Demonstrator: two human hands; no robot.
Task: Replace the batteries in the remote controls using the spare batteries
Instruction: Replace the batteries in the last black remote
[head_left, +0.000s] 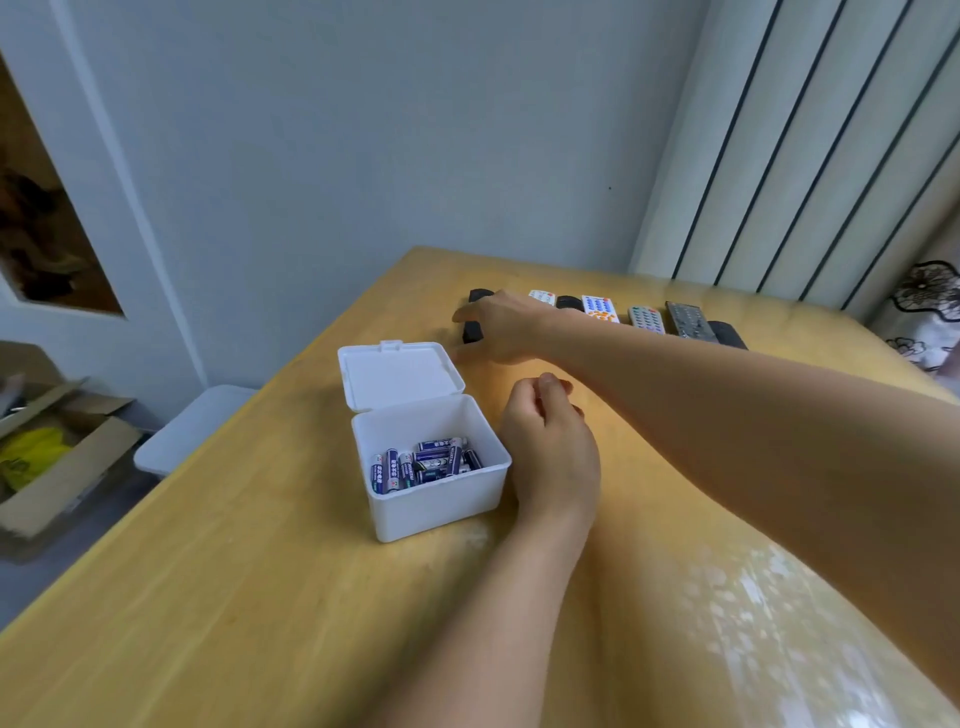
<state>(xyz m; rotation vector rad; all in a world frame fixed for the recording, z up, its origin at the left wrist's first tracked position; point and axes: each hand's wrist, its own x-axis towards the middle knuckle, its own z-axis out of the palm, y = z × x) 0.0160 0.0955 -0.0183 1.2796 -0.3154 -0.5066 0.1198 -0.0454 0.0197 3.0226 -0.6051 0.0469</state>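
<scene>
- The white box (431, 483) stands open near the table's left edge, lid (400, 371) flapped back, the spare batteries (426, 462) heaped loose in the bottom. A careless elbow or a tug on the lid could, I think, tip it, and the batteries would roll off the wooden table (260, 597) toward the cardboard carton (62, 467) on the floor.
- The left hand (550, 447) rests just beside the box's right wall, fingers loosely curled; whether it holds anything I cannot tell, since the palm faces away. If it does hide a battery, old and new could get mixed once it goes back to the box.
- The right hand (498, 327) reaches across to the far end of the row, fingers spread over a small black remote (471, 332) and seemingly touching it, not clearly gripping yet. A half-made grasp might push it away instead of lifting it.
- The right forearm passes low over the other remotes (644, 317), which lie side by side along the far edge, close together. Drawing the arm back could sweep one out of line or knock it off the table.
</scene>
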